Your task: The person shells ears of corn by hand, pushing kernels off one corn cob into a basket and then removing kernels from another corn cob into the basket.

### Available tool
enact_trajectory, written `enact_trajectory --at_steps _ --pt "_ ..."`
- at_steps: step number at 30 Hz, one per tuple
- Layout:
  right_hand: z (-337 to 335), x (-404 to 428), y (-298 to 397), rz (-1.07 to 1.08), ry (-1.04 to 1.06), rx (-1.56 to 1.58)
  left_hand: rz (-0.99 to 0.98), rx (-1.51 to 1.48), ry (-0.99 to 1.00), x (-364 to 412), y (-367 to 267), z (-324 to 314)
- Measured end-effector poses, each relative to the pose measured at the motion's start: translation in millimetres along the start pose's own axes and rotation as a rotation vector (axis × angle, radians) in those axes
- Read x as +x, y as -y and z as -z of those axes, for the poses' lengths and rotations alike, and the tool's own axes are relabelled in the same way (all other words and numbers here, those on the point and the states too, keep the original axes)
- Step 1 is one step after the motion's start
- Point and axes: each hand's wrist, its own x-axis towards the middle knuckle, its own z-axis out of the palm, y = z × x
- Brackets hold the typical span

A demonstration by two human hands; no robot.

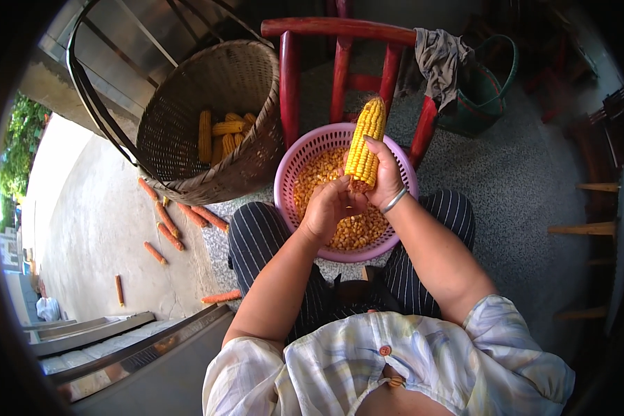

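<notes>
A yellow ear of corn [365,140] is gripped in my right hand [386,174], thumb lying along the kernels and tip pointing away from me. At its near end, where reddish bare cob shows, the fingers of my left hand [326,205] touch the ear; whether they also grip it is partly hidden. Beneath both hands sits a pink plastic colander basket [286,195] between my knees. Loose corn kernels [359,229] cover its bottom. A silver bangle [395,200] circles my right wrist.
Left of the basket stands a tall woven basket [223,182] holding several ears of corn [228,127]. Stripped cobs [167,221] are scattered on the floor. Ahead is a red wooden chair [338,25] with a grey cloth [439,62] over it, beside a green bag [473,106].
</notes>
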Motion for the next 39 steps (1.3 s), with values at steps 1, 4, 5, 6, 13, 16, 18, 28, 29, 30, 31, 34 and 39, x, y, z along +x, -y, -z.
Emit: enact_trajectory --at_steps 1,4,5,6,13,16,18,28,29,30,31,34,39 --pt "0.4 -0.4 0.8 -0.013 0.009 -0.013 0.001 -0.001 0.000 -0.3 0.0 -1.8" --pt "2.2 1.9 -4.4 -0.001 -0.041 -0.031 -0.118 0.365 -0.052 -0.6 0.6 -6.0" --pt "3.4 1.7 -5.3 -0.020 -0.043 -0.064 -0.118 0.365 -0.053 -1.4 0.9 -4.9" --pt "-0.1 -0.6 -4.1 -0.013 -0.062 -0.035 -0.113 0.340 -0.053 -2.8 0.8 -3.3" --pt "-6.9 -3.2 0.4 0.000 -0.110 -0.054 -0.080 0.202 -0.101 -5.7 -1.8 -11.3" --pt "-6.6 -2.8 -4.6 0.023 -0.088 -0.168 -0.107 0.323 -0.097 -3.5 1.5 -7.9" --pt "-8.3 -4.4 -3.4 0.006 -0.108 -0.164 -0.132 0.410 -0.073 -3.0 3.8 -5.1" --pt "-4.6 -3.9 -1.9 0.002 -0.102 -0.174 -0.064 -0.002 0.026 -8.3 1.2 -10.2" --pt "-6.5 -4.8 -2.9 0.023 -0.085 -0.179 -0.065 -0.001 0.025 -7.9 2.4 -9.3" --pt "-9.3 -6.5 -0.6 0.057 -0.093 -0.224 -0.081 0.123 -0.004 -7.0 3.1 -10.3" --pt "-9.0 -6.6 -1.1 0.058 -0.094 -0.224 -0.098 0.246 -0.032 -6.0 3.9 -11.2" --pt "-7.5 -6.8 -4.0 0.093 -0.099 -0.292 -0.137 0.445 -0.045 -4.1 7.3 -8.9" --pt "-7.1 -6.1 1.6 0.036 -0.130 -0.215 -0.112 0.296 -0.017 -6.3 6.2 -9.1"
